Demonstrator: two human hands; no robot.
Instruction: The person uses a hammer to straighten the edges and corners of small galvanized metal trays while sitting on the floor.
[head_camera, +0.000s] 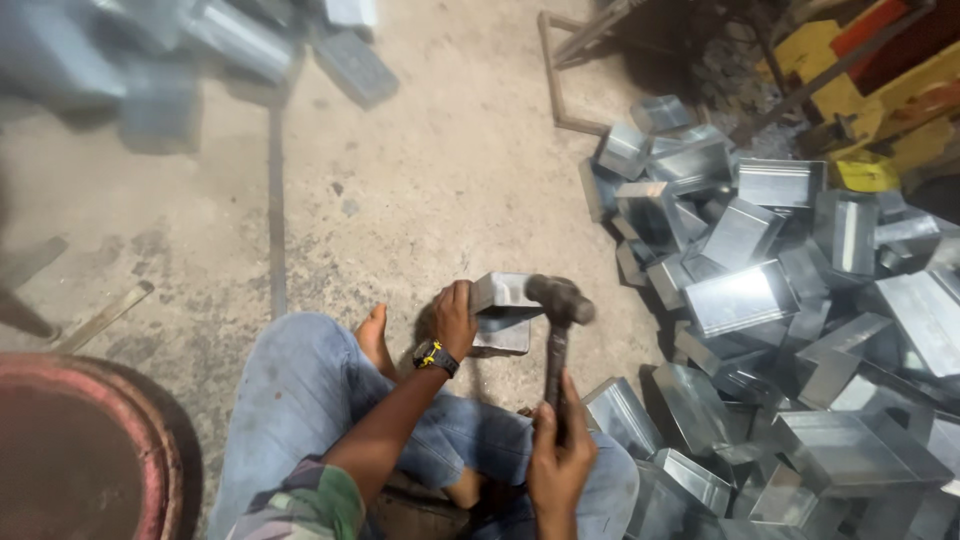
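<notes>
Left hand (455, 318) grips box (503, 300) edge; right hand (558, 455) swings hammer (558, 320).

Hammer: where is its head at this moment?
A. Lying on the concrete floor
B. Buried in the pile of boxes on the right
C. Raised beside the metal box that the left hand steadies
C: the right hand grips the hammer by its handle, head up beside the metal box under the left hand.

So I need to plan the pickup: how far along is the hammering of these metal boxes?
Done cannot be told: a few blurred boxes lie apart at top left. In hand: the left hand steadies one metal box on the floor while the right hand holds the hammer at it. The big pile on the right may be what's left.
</notes>
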